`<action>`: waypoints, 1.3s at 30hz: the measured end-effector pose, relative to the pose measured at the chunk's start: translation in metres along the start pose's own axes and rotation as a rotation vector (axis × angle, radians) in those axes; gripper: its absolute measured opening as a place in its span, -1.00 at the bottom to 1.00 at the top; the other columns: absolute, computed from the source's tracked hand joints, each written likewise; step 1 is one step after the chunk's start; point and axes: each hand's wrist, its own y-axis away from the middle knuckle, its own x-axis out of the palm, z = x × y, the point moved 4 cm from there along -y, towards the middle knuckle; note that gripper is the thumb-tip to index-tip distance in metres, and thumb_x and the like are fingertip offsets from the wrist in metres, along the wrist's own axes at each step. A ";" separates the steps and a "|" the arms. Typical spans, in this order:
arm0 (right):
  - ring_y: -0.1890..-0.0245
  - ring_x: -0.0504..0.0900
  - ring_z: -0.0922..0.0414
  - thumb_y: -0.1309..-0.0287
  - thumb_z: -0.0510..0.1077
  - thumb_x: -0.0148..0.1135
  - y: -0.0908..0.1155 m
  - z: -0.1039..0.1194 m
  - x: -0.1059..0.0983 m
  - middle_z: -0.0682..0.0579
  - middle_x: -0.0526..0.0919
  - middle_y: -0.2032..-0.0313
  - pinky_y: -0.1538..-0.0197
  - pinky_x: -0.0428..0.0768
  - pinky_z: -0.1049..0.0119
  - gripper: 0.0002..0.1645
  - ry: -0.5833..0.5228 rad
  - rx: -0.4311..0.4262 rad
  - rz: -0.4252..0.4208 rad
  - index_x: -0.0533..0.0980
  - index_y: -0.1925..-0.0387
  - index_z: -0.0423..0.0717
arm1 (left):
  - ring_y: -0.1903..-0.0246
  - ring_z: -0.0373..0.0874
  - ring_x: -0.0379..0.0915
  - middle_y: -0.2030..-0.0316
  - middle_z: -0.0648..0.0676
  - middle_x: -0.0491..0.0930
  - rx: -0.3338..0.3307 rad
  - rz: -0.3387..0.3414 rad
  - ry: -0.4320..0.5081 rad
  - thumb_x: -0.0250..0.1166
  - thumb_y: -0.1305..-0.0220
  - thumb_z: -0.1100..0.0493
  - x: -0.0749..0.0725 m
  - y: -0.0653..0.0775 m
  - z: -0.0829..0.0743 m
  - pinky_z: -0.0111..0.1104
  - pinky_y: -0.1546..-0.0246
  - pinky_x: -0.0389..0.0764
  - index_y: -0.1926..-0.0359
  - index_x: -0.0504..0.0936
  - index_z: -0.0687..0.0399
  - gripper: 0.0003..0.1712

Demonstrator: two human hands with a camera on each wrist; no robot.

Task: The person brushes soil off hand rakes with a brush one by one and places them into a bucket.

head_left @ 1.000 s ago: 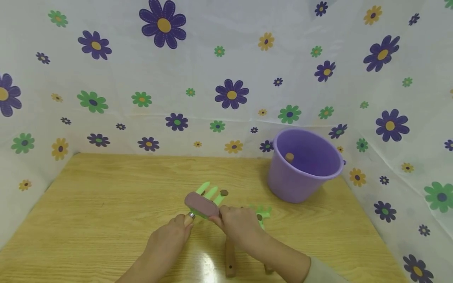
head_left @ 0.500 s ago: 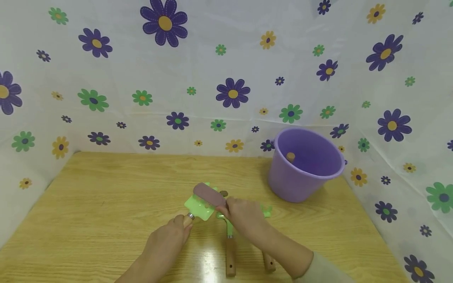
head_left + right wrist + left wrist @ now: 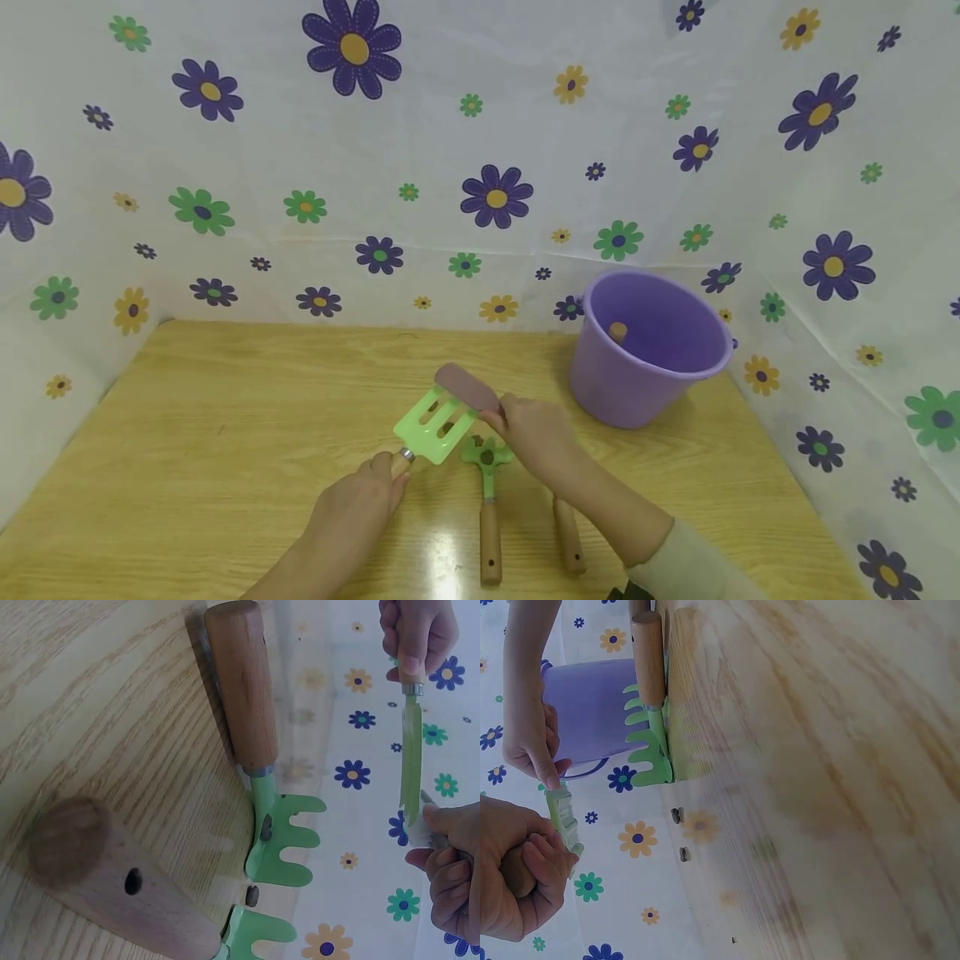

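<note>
My left hand point(image 3: 356, 508) grips the wooden handle of a light green slotted garden fork point(image 3: 422, 437), raised above the table with its tines pointing away. My right hand point(image 3: 538, 440) holds a mauve-backed brush point(image 3: 465, 386) across the tine tips. Pale bristles point(image 3: 420, 829) show against the green metal in the right wrist view. Below the hands lies a green hand rake point(image 3: 490, 533) with a wooden handle and a dark clump point(image 3: 487, 457) on its head. Another wooden-handled tool point(image 3: 567, 537) lies beside it, its head hidden in the head view by my right arm.
A purple bucket point(image 3: 607, 379) stands at the back right, with a wooden handle end point(image 3: 617, 332) inside. Small dark clumps point(image 3: 676, 816) lie on the wooden table point(image 3: 247, 433). A flowered white cloth point(image 3: 420, 150) hangs behind and at the sides.
My right hand has moved the brush away from the fork's base, up and to the right to its tips. My left hand and the fork have stayed nearly in place.
</note>
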 end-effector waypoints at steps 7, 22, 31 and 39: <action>0.83 0.34 0.20 -0.27 0.18 0.07 -0.002 -0.006 -0.001 0.09 0.38 0.80 0.81 0.28 0.45 -0.48 -0.034 0.057 0.048 0.47 0.61 -0.12 | 0.82 -0.29 0.08 0.73 -0.02 0.23 -0.002 -0.019 0.001 0.32 -0.18 0.18 -0.001 0.001 0.000 -0.53 0.93 0.17 0.45 0.38 0.27 -0.70; 0.83 0.27 0.23 -0.25 0.21 0.08 -0.001 -0.006 -0.017 0.13 0.36 0.80 0.82 0.22 0.45 -0.49 -0.028 0.048 0.001 0.47 0.60 -0.08 | 0.82 -0.31 0.07 0.73 -0.03 0.23 0.011 -0.018 0.008 0.32 -0.19 0.18 -0.001 0.000 0.002 -0.59 0.91 0.12 0.42 0.42 0.29 -0.72; 0.83 0.25 0.31 -0.23 0.19 0.10 0.006 0.014 -0.032 0.17 0.41 0.79 0.80 0.18 0.49 -0.52 -0.018 -0.070 -0.084 0.48 0.61 -0.07 | 0.85 -0.38 0.00 0.77 -0.06 0.20 0.054 -0.015 -0.035 0.32 -0.20 0.16 -0.001 -0.003 0.003 -0.67 0.91 0.05 0.45 0.43 0.29 -0.70; 0.84 0.30 0.33 -0.22 0.19 0.13 0.011 0.026 -0.031 0.18 0.46 0.78 0.82 0.17 0.55 -0.55 0.036 -0.123 -0.107 0.51 0.57 -0.05 | 0.85 -0.36 0.03 0.75 -0.03 0.25 0.093 -0.018 -0.103 0.33 -0.19 0.15 -0.003 -0.006 -0.001 -0.67 0.91 0.08 0.47 0.43 0.29 -0.68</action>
